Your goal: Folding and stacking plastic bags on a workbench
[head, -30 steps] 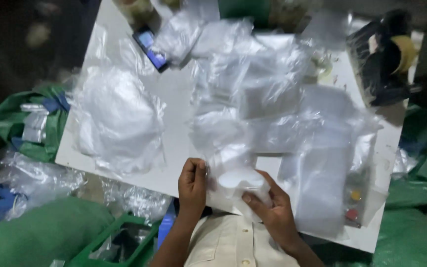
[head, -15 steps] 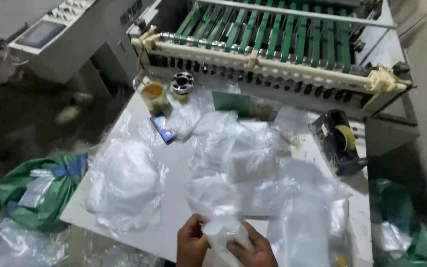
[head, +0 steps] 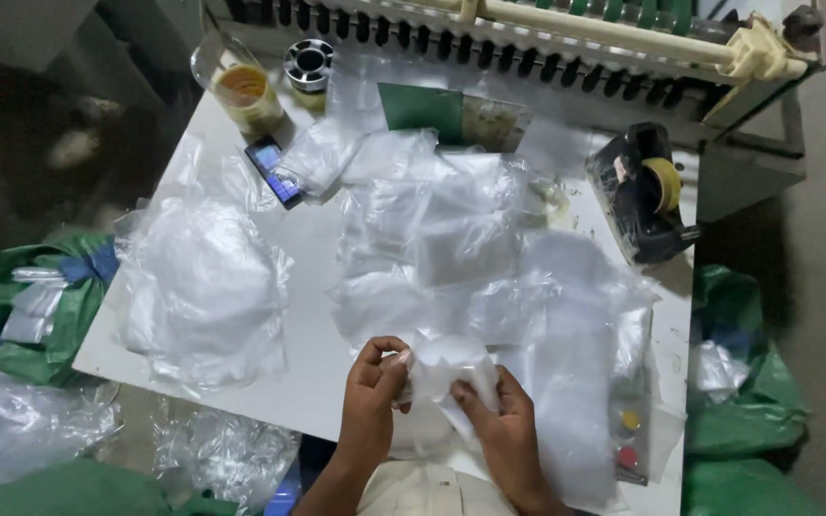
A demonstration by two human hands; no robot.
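Both my hands hold one small clear plastic bag (head: 440,375) with white contents, just above the near edge of a white table (head: 310,382). My left hand (head: 372,399) pinches its left side between thumb and fingers. My right hand (head: 501,427) grips its lower right part. Loose clear plastic bags (head: 442,229) lie spread over the middle of the table beyond my hands. A large clear bag stuffed with white pieces (head: 205,287) rests at the table's left.
A black tape dispenser (head: 644,196) sits at the right, a phone (head: 274,172), a jar (head: 246,94) and a metal spool (head: 309,65) at the back left. A machine with rollers (head: 566,29) stands behind. Green sacks (head: 31,306) and plastic bags lie on the floor.
The view tilted up to the machine and came back down partly. My hands have lifted the small bag off the table edge and now work it between the fingers.
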